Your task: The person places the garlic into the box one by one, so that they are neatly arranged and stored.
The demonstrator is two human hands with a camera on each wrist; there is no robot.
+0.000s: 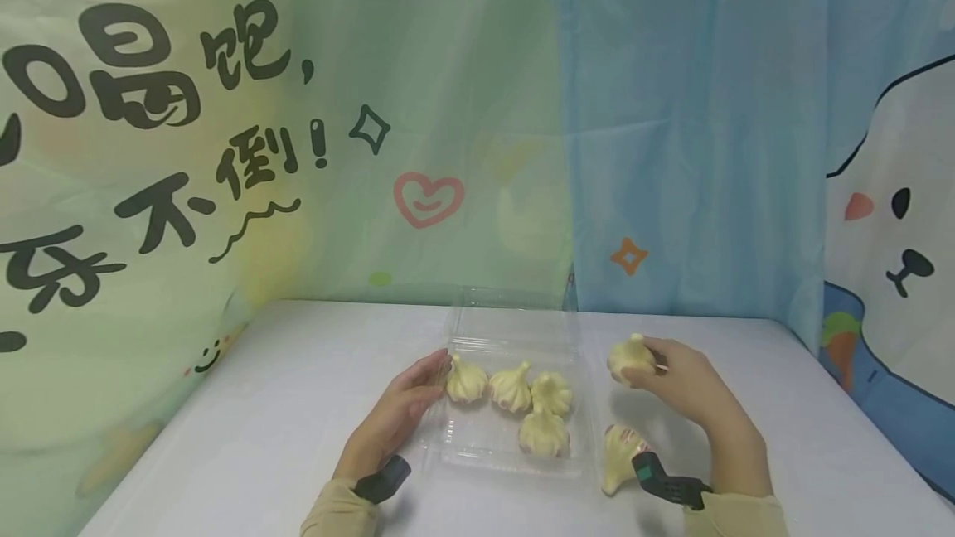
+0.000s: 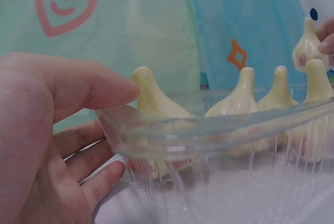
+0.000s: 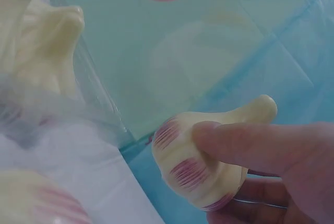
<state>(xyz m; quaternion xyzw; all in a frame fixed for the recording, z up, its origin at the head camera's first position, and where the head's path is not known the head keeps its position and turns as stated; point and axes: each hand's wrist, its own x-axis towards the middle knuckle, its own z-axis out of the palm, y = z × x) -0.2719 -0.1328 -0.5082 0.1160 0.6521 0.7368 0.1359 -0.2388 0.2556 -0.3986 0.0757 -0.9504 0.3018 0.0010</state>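
Note:
A clear plastic box (image 1: 477, 450) with a hinged lid lies on the table, holding several garlic bulbs (image 1: 511, 388). At its left side my left hand (image 1: 399, 408) holds the rim lightly between thumb and fingers, beside the leftmost bulb (image 2: 156, 96). My right hand (image 1: 682, 379) pinches another garlic bulb (image 3: 195, 153) above the table, right of the box. Purple streaks mark this pale bulb, and its stem points up in the head view. Below that hand, one more garlic bulb (image 1: 621, 454) lies on its side, partly hidden by the wrist camera.
The box's lid (image 1: 515, 330) stands open toward the back of the white table (image 1: 328, 346). Behind the table hangs a printed curtain (image 1: 477, 106). A dark wrist camera (image 1: 667, 483) sits at the right cuff, and another camera (image 1: 382, 479) at the left.

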